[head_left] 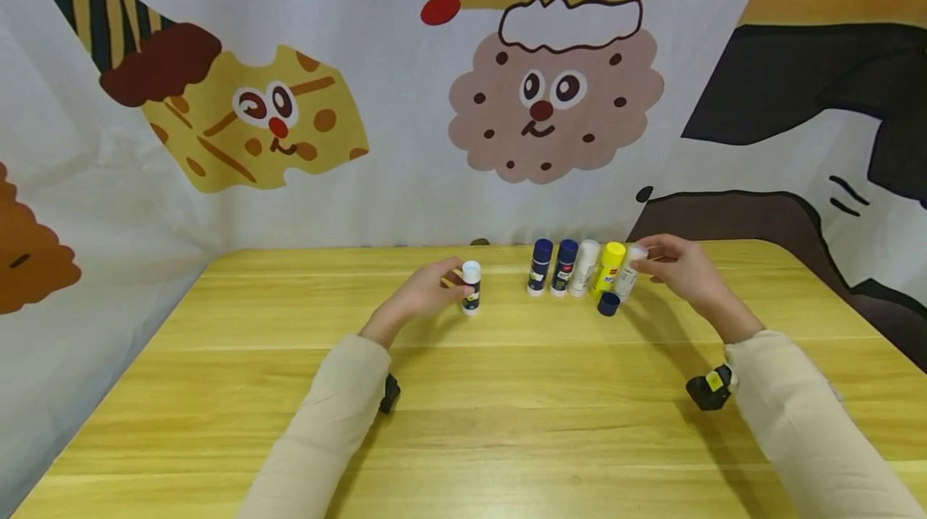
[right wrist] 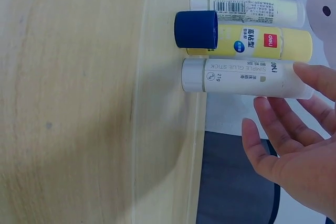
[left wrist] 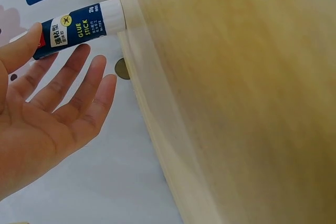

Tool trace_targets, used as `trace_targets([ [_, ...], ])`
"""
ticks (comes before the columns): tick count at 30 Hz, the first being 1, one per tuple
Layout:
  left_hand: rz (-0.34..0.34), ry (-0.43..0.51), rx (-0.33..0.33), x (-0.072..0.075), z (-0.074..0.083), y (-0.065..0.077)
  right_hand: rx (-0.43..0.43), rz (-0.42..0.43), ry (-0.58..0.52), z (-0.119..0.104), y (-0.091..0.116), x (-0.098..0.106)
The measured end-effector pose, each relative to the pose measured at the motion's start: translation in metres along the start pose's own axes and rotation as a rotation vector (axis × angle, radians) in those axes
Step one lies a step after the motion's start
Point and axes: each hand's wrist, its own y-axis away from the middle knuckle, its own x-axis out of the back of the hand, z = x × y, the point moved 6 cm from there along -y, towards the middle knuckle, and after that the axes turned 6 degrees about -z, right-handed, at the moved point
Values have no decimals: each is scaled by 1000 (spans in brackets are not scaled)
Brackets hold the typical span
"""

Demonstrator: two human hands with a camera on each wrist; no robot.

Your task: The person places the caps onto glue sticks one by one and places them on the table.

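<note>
My left hand (head_left: pixel 433 287) pinches a navy glue stick (head_left: pixel 471 298) between thumb and fingers. It stands upright with its white top bare of a blue cap; in the left wrist view its label (left wrist: pixel 79 27) reads "GLUE STICK". On the right, my right hand (head_left: pixel 681 265) holds a white glue stick (right wrist: pixel 236 77) near its upper end, thumb on one side and fingers on the other. Directly beside that one is a yellow glue stick (head_left: pixel 608 269). A loose navy cap (head_left: pixel 608 304) sits on the table in front of these two.
Left of the yellow one stand another white glue stick (head_left: pixel 583 269) and two navy glue sticks (head_left: pixel 539 268), (head_left: pixel 564 268) with blue caps, all in a row. They are near the back edge of the wooden table (head_left: pixel 507 422). Behind hangs a printed cloth (head_left: pixel 405 205).
</note>
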Motion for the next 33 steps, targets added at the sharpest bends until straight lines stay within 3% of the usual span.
trace_targets([
  [33, 2, -26, -17, 1, 4, 4, 43, -13, 29, 2, 13, 7],
])
